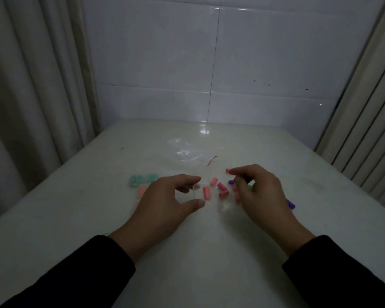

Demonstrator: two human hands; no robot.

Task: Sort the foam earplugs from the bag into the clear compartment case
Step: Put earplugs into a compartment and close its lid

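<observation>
Left grip [165, 196] clasps clear case [200, 192]; right grip [258, 192] pinches pink earplug [227, 171].

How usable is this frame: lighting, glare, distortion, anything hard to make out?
Head view: dim and underexposed, colours muted; a glare patch on the table near the wall; wide-angle bending at the curtains; the clear case and bag barely stand out; the earplug pinched by the right hand is slightly blurred.

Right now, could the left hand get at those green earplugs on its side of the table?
Probably yes. The green earplugs lie just beyond the left hand with bare table around them, but it would first have to let go of the clear case.
</observation>
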